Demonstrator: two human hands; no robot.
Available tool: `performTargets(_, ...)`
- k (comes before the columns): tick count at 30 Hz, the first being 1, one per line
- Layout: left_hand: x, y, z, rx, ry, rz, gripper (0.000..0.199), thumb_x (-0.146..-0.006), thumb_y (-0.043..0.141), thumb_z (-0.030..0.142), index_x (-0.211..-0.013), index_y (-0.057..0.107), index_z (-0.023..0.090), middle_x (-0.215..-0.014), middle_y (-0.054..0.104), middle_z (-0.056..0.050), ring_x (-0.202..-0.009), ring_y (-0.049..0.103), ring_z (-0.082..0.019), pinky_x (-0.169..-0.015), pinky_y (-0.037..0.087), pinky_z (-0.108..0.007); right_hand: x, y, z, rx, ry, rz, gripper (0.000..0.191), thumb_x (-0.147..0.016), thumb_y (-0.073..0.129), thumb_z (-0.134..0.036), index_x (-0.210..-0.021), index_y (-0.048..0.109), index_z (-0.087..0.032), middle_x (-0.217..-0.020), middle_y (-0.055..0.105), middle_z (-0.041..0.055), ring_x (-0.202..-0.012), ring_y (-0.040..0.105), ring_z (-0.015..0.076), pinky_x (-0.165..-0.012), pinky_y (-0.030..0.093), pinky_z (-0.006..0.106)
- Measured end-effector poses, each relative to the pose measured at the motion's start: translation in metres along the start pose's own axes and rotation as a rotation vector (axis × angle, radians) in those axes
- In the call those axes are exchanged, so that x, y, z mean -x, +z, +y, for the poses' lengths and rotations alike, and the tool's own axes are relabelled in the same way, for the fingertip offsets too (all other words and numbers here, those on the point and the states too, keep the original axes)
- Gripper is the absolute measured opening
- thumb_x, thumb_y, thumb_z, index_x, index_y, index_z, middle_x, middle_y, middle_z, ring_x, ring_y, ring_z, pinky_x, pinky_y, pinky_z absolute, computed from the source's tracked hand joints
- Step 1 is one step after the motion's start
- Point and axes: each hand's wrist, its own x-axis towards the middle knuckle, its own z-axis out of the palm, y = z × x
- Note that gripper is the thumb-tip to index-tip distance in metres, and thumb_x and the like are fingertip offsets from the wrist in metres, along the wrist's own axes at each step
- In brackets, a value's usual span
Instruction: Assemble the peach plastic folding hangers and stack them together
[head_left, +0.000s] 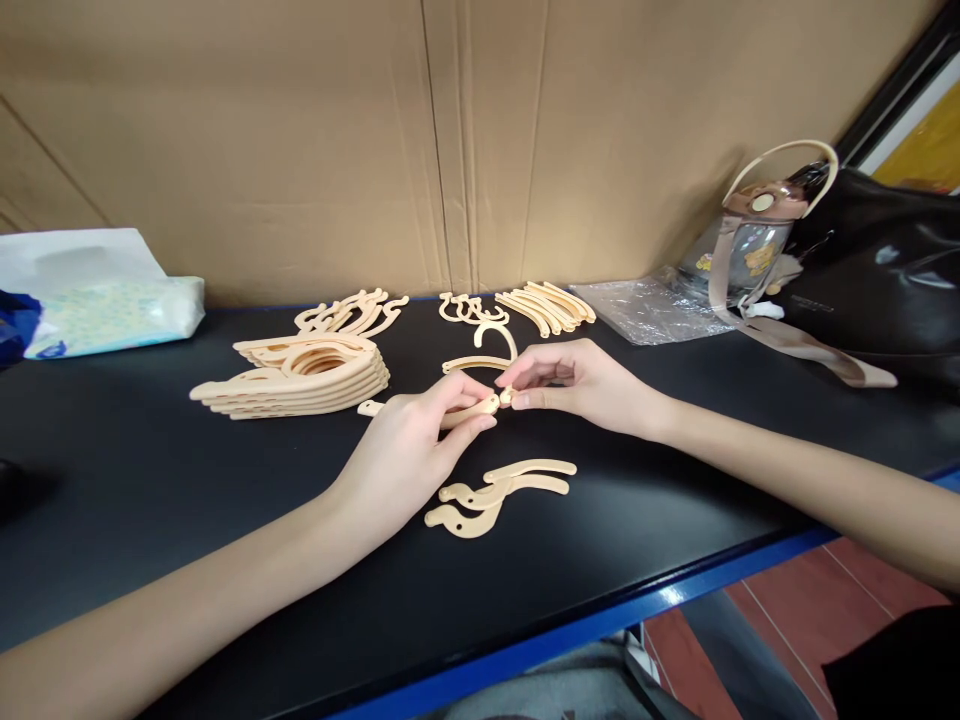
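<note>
In the middle of the table, my left hand [412, 435] pinches a beige plastic hanger arm [489, 405] near its holed end. Its other end sticks out on the far side of the hand. Close by, my right hand [581, 390] grips a small beige hanger piece [507, 396] between thumb and fingers, almost touching the arm's tip. A curved hanger hook [504, 332] shows behind the right fingers; I cannot tell whether it belongs to that piece. Another arm [472, 364] lies behind my hands. Several loose hanger parts [472, 515] lie overlapping in front of them.
To the left is a stack of folded hangers [292, 385], with loose arms [352, 312] behind it. Hooks [465, 308] and a row of arms [547, 306] lie at the back. A tissue pack [120, 315], clear plastic bag [645, 305], strapped bottle [750, 250] and black bag [877, 270] stand around.
</note>
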Motion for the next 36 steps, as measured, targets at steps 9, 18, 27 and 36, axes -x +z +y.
performTargets(9,0.002,0.001,0.003,0.06,0.006,-0.041,0.013,-0.094,0.052,0.033,-0.101,0.058,0.024,-0.091,0.074,0.005,-0.089,0.071,-0.017,-0.074,0.052,-0.025,-0.002,-0.001,0.008,-0.147,0.059,-0.072,0.014,-0.078,0.074,-0.022,-0.09,0.07,-0.015,-0.091,0.074,0.0018,-0.087,0.069,0.0145,-0.087,0.053,0.032)
performTargets(18,0.0,0.002,0.001,-0.008,-0.074,-0.056,0.01,-0.091,0.052,0.033,-0.093,0.057,0.025,-0.089,0.074,0.003,-0.09,0.069,-0.022,-0.079,0.051,-0.033,-0.003,0.002,0.009,-0.114,0.055,-0.112,0.012,-0.078,0.074,-0.021,-0.088,0.07,-0.015,-0.089,0.074,0.0011,-0.086,0.069,0.0147,-0.087,0.053,0.031)
performTargets(27,0.001,0.005,0.001,-0.042,-0.092,-0.065,0.013,-0.092,0.05,0.035,-0.093,0.058,0.024,-0.089,0.075,0.001,-0.09,0.07,-0.023,-0.077,0.052,-0.034,-0.001,0.005,0.005,0.064,0.01,-0.113,0.016,-0.082,0.07,-0.027,-0.091,0.069,-0.014,-0.088,0.071,0.0032,-0.084,0.067,0.0159,-0.08,0.052,0.03)
performTargets(36,0.002,0.0,0.006,-0.12,-0.095,-0.013,0.015,-0.089,0.056,0.038,-0.094,0.066,0.027,-0.091,0.075,0.004,-0.084,0.071,-0.021,-0.071,0.054,-0.031,0.005,0.013,-0.005,0.344,-0.112,0.004,0.016,-0.086,0.066,-0.026,-0.098,0.059,-0.02,-0.085,0.073,0.0014,-0.08,0.068,0.0162,-0.077,0.052,0.03)
